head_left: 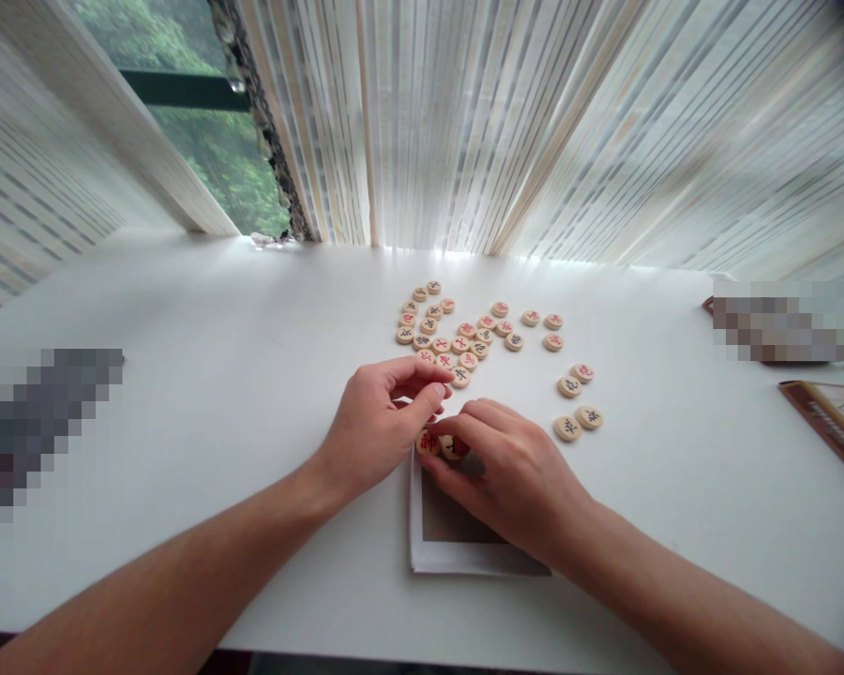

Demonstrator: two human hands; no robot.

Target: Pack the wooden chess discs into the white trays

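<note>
Over the far-left corner of a shallow white-rimmed box (478, 560) with a brown inside, my right hand (506, 464) has index finger and thumb closed around a red-marked Chinese chess piece (429, 442). A black-marked piece (451, 448) sits right beside it, partly covered by the same hand. My left hand (384, 408) is just to the left and beyond, its fingers curled and the thumb near the index finger. Whatever it may hold is hidden. Close to its fingertips lies another black-marked piece (460, 377), flat on the table.
Several round wooden pieces (441, 345) with red or black characters lie in a loose cluster on the white table (253, 394). More pieces (568, 428) are scattered to the right. At the right edge is a brown-bordered flat item (830, 422). Striped curtains (450, 122) hang behind.
</note>
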